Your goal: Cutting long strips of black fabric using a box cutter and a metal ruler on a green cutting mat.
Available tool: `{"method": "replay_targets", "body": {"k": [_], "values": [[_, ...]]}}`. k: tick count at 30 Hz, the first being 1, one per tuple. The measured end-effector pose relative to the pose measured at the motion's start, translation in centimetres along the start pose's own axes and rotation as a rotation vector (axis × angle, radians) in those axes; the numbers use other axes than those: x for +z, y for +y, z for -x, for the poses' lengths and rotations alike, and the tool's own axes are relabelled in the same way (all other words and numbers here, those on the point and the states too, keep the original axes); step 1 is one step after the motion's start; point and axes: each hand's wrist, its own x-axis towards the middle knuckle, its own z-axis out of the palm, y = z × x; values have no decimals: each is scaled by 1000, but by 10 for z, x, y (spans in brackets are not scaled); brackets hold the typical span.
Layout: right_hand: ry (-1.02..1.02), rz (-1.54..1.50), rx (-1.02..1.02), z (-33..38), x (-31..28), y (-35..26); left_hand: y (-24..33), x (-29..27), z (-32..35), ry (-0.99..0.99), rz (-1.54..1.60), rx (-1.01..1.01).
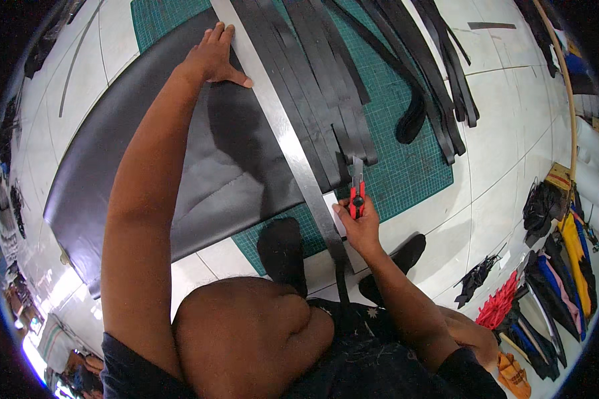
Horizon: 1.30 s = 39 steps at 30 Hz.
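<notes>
floor: white tiles [506, 106], work laid out low on a green cutting mat [406, 166]
sheet: large black leather-like sheet [199, 159] lies flat, half on the mat, half on the tiles
ruler: long steel straightedge [283, 126] runs along the sheet's right edge, touching it
left hand: left hand [213, 60] spread flat, palm down, pressing sheet at the ruler's far end
right hand: right hand [361, 223] closed round a red-handled utility knife [357, 193], blade at the ruler's near end
cut strips: black strips [333, 86] lie just right of the ruler
judgement: keep the blade tight to the steel, weight on the far hand, fingers clear of the edge
edge: bags and bright goods [546, 292] well apart, at right
</notes>
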Motion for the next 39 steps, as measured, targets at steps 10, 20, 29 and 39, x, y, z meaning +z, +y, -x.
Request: {"method": "replay_targets", "body": {"k": [10, 20, 29, 39], "values": [[-23, 36, 24, -6, -1, -8, 0, 2, 2, 45, 26, 5], [-23, 28, 2, -7, -6, -3, 0, 3, 0, 73, 62, 16], [-57, 152, -21, -6, -25, 9, 20, -27, 10, -140, -24, -35], [9, 135, -169, -98, -14, -122, 45, -53, 5, -206, -121, -148]]}}
